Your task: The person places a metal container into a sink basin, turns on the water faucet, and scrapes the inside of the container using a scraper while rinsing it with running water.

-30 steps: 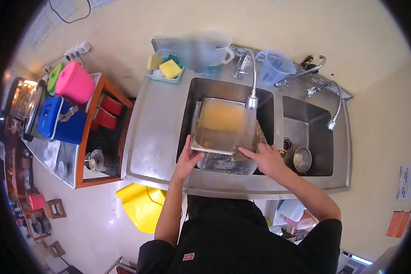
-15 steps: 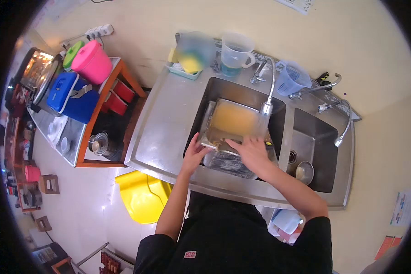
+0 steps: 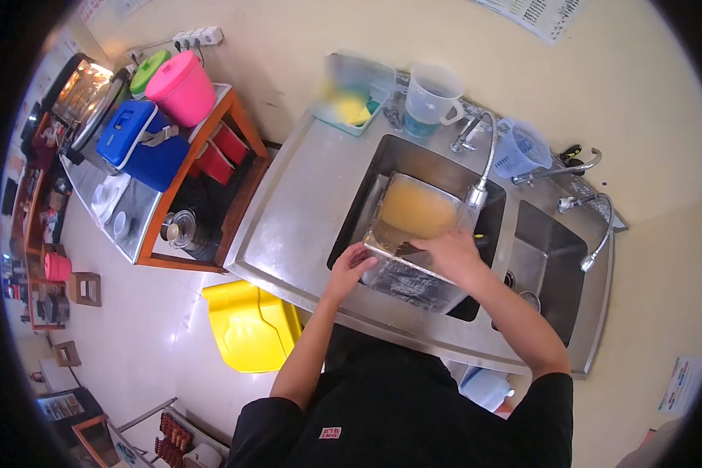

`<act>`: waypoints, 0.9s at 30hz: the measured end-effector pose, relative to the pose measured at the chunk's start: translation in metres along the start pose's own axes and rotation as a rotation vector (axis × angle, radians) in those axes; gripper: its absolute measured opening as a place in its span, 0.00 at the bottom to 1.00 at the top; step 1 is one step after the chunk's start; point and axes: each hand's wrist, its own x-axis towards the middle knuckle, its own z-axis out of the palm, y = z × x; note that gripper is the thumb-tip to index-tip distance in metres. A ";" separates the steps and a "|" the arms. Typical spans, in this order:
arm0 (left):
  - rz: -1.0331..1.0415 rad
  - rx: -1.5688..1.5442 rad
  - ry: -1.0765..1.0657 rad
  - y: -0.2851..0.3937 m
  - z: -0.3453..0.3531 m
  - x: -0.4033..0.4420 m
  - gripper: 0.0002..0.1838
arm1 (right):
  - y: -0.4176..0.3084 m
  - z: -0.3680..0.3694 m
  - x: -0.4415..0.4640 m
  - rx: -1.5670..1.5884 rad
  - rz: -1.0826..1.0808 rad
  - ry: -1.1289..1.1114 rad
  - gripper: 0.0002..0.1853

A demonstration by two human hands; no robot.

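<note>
A: In the head view, where's the pan (image 3: 390, 236)?
B: In the left sink (image 3: 357, 207), cloudy yellow liquid inside, the tap (image 3: 476, 195) above its right side.
A: And the hands?
B: The left hand (image 3: 351, 267) pinches the pan's near left corner. The right hand (image 3: 454, 253) is closed round a scraper (image 3: 479, 236), mostly hidden, at the near rim.
A: Anything on the counter (image 3: 296, 210)?
B: A clear jug (image 3: 431, 97), behind the sink, and a paler blue one (image 3: 520, 148) near the tap.
</note>
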 end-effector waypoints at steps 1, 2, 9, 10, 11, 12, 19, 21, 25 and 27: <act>0.002 -0.001 -0.003 0.003 0.002 0.000 0.30 | -0.014 -0.002 0.006 0.035 0.039 -0.026 0.29; -0.017 -0.003 -0.003 0.002 0.003 0.000 0.30 | -0.026 -0.003 0.011 0.071 0.076 -0.051 0.28; 0.007 -0.022 0.008 -0.005 -0.001 0.002 0.30 | -0.016 -0.001 0.005 -0.038 0.025 0.022 0.25; 0.016 -0.038 0.005 -0.005 0.000 0.003 0.30 | -0.021 -0.004 0.009 -0.026 0.054 0.002 0.24; -0.004 -0.049 0.002 -0.007 0.000 0.004 0.30 | -0.034 -0.008 0.017 -0.014 0.082 -0.016 0.23; -0.024 -0.058 -0.001 -0.007 -0.001 0.004 0.30 | -0.044 -0.011 0.024 0.002 0.109 -0.032 0.22; -0.035 -0.051 0.025 -0.005 -0.001 0.002 0.30 | -0.036 -0.019 0.030 0.037 0.108 -0.154 0.18; -0.041 -0.045 0.024 -0.012 -0.002 0.007 0.31 | -0.054 0.000 0.054 -0.005 0.112 -0.032 0.17; -0.100 0.051 -0.015 0.007 -0.006 0.006 0.36 | -0.046 0.021 0.074 0.034 0.212 -0.050 0.16; -0.046 0.020 -0.001 -0.001 -0.009 0.003 0.36 | -0.011 0.008 0.044 0.048 0.223 -0.011 0.18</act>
